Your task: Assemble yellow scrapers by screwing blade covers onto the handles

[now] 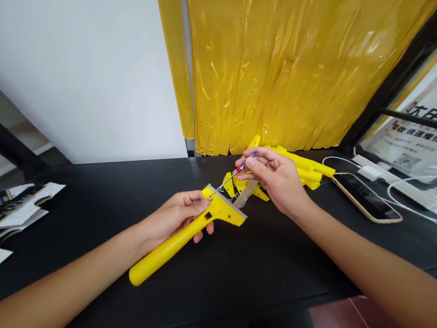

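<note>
My left hand point(178, 214) is closed around the head end of a yellow scraper point(173, 242), its thumb beside a small screw near one corner. A metal blade edge runs along the far side of the scraper's head, and the handle slants down toward me. Held between the fingers of my right hand point(274, 176) is a screwdriver point(224, 184) with a clear and red handle. Its thin shaft slopes down to the left, the tip at the screw. Behind my right hand lies a pile of yellow scraper parts point(310, 167), with a loose metal blade point(245, 196) among them.
A phone point(368, 197) lies on the black table point(254, 274) at the right, beside a white power strip point(404, 185) with cables. Cut cardboard sheets point(11, 212) are at the left. A yellow plastic curtain point(272, 72) hangs behind, near a printed white bag point(425, 121).
</note>
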Motion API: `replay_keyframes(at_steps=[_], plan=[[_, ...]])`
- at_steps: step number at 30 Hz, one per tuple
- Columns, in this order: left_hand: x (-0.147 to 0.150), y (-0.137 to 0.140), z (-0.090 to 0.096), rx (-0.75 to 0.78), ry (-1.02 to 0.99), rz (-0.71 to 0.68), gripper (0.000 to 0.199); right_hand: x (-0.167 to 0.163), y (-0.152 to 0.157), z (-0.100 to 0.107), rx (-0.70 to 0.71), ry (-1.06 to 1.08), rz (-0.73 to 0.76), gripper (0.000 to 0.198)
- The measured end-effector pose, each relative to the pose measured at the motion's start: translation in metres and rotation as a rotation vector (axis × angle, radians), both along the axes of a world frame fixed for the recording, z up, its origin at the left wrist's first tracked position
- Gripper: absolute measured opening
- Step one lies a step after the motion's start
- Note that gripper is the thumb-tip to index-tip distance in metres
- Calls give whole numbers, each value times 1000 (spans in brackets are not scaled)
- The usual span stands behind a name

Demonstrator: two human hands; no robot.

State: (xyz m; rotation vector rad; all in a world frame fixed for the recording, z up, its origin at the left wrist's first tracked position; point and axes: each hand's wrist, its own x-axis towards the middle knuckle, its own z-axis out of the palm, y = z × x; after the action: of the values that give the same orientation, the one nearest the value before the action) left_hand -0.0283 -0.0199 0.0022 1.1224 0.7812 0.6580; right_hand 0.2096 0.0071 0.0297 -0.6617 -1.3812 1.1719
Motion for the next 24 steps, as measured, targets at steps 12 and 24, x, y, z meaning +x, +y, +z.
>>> replay_keyframes(at_steps=[12, 24], plan=[[1, -1, 1, -10, -14, 9, 20, 3, 2, -1, 29, 15, 6, 24], [0, 1, 0, -13, 4, -2, 21, 3, 7, -7, -48, 51, 62, 23]])
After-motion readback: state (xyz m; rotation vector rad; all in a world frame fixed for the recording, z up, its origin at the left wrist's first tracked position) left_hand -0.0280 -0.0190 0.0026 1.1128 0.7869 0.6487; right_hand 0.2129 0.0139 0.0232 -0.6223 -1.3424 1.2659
